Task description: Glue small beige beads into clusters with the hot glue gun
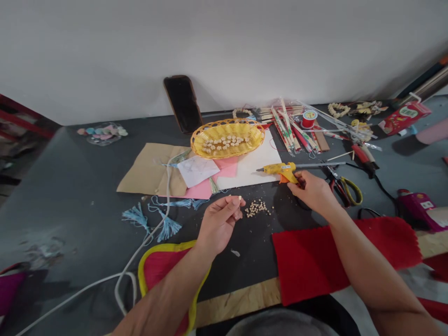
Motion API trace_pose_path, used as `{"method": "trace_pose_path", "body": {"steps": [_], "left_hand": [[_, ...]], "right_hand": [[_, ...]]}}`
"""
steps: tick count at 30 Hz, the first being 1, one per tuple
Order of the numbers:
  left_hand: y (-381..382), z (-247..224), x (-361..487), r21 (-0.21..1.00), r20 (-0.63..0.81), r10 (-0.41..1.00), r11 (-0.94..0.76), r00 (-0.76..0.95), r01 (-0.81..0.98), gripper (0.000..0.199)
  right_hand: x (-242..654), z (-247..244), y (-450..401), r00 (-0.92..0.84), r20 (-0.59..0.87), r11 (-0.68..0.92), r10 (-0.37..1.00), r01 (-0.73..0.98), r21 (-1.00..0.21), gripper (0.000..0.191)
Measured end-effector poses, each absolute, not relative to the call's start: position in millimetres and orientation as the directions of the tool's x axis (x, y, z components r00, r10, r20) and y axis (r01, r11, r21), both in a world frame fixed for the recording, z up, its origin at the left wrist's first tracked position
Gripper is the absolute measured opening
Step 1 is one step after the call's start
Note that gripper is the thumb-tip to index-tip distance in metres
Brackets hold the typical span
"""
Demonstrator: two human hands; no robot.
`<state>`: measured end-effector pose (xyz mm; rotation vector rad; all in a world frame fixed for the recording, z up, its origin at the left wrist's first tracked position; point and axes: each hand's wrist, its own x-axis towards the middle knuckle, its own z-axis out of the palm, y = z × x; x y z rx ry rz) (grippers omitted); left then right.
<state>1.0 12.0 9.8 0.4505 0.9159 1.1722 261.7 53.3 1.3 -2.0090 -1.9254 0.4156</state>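
My left hand pinches a small pale bead between thumb and fingertips, over the dark table. My right hand is closed round the handle of a yellow glue gun, whose nozzle points left. A clear glue stick juts from the gun's back end. Between and below the hands lies a loose pile of small beige beads. Behind them stands a yellow woven basket with several pale bead clusters inside.
A phone leans on the wall. Blue tassels, brown paper and a white cable lie left. Scissors, a red thread spool and packaged sticks lie right. Red felt covers the front edge.
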Motion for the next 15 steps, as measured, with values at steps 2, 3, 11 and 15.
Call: {"method": "trace_pose_path", "body": {"steps": [2, 3, 11, 15], "left_hand": [[12.3, 10.7, 1.1, 0.718, -0.381, 0.920, 0.360, 0.097, -0.595, 0.014], [12.4, 11.2, 1.1, 0.716, -0.382, 0.919, 0.358, 0.093, -0.599, 0.014], [12.7, 13.5, -0.2, 0.699, -0.376, 0.921, 0.353, 0.101, -0.622, 0.016], [13.4, 14.2, -1.1, 0.685, -0.378, 0.919, 0.358, 0.111, -0.635, 0.016]], "right_hand": [[262.4, 4.5, 55.0, 0.092, -0.023, -0.090, 0.995, 0.835, -0.543, 0.027], [262.4, 6.9, 55.5, 0.109, -0.045, -0.113, 0.993, 0.774, -0.623, 0.027], [252.3, 27.2, 43.4, -0.111, -0.185, -0.194, 0.976, -0.078, -0.978, 0.028], [240.7, 31.1, 33.5, -0.273, -0.178, -0.214, 0.945, -0.109, -0.971, 0.028]]}}
